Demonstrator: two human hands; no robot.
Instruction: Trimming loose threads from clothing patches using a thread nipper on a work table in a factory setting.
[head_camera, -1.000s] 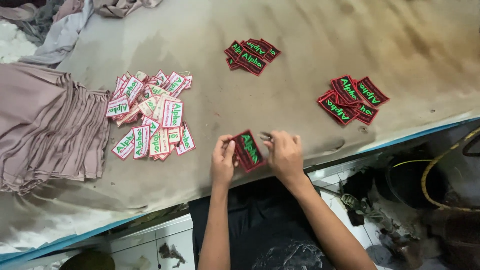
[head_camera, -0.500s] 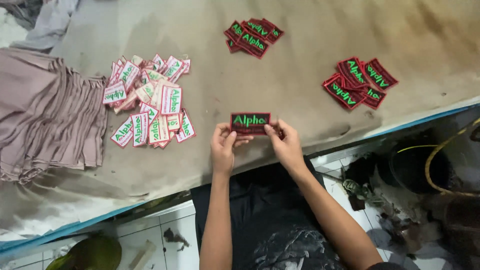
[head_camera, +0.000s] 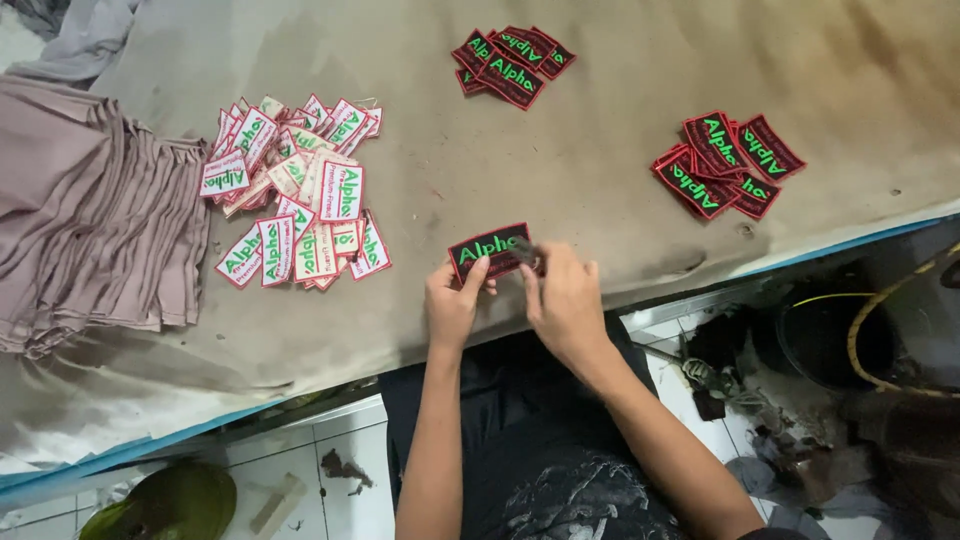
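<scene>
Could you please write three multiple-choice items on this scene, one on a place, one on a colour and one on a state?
1. Where does the stack of folded mauve cloth lie?
A. at the left of the table
B. at the right of the table
C. on the floor

2. What colour is the lettering on the black patch in hand?
A. yellow
B. green
C. white

3. How is that patch held?
A. by one hand only
B. lying free on the table
C. between both hands

Answers:
1 A: the cloth lies left of the white patches.
2 B: green letters, red border.
3 C: the left hand and right hand each grip an end.
</scene>
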